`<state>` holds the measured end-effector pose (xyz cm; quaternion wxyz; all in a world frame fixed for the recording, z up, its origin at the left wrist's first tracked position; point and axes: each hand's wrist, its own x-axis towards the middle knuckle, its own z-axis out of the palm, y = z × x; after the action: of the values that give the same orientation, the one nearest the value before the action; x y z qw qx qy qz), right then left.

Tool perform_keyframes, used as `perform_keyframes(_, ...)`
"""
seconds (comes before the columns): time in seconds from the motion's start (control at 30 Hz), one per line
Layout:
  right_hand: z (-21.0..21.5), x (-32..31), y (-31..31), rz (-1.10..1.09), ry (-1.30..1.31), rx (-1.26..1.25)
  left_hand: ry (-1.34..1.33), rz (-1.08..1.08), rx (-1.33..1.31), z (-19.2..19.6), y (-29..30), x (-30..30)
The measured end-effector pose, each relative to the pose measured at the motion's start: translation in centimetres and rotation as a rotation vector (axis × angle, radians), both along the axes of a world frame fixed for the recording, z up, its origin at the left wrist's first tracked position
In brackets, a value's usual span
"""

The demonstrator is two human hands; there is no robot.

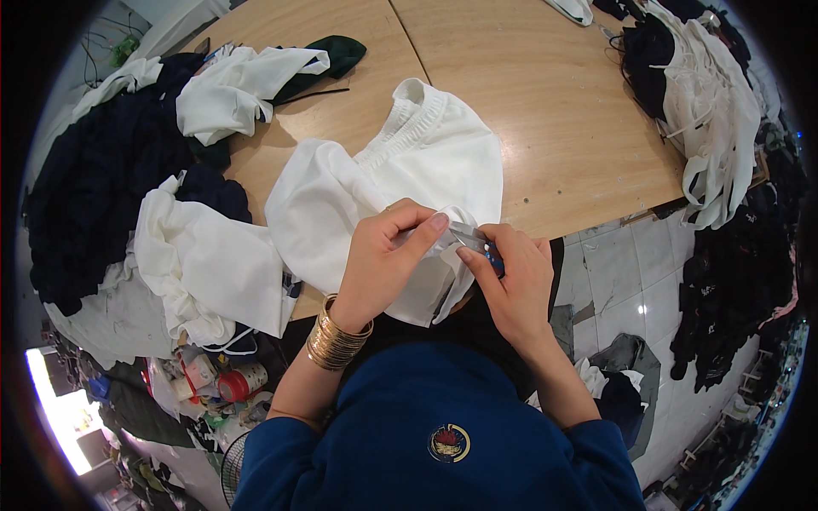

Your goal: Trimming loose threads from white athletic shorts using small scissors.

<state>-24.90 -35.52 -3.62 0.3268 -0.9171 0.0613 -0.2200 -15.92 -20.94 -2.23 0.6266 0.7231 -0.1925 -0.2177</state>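
A pair of white elastic-waist trousers [464, 157] lies bunched on the table in front of me, its gathered waistband toward the far side. My left hand [383, 264] is closed, thumb and fingers pinching a folded edge of the white cloth. Small metal thread snips [467, 232] with a bit of blue on them sit in my right hand [521, 281], which is closed around them. Their blades point left, toward my left fingertips, and touch or nearly touch the cloth. Exactly what lies between the blades is too small to tell. Part of the cloth hangs over the table's near edge.
The wooden table [545, 111] has a seam running across it. White garments [204, 255] and dark navy clothing [111, 179] are heaped at left. More white cloth [716, 102] hangs off the right end. Below stand a red-lidded container [239, 383] and a grey bag [635, 366].
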Motion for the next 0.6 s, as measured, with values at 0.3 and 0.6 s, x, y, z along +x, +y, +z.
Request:
perform_keyframes(0.3, 0.0, 0.1, -0.3, -0.044, 0.039, 0.051, 0.022, 0.018, 0.021, -0.1, 0.0, 0.0)
perform_keyframes(0.6, 0.5, 0.6, -1.1, -0.018, 0.145, 0.642, -0.038, -0.022, 0.048, 0.3, 0.4, 0.2)
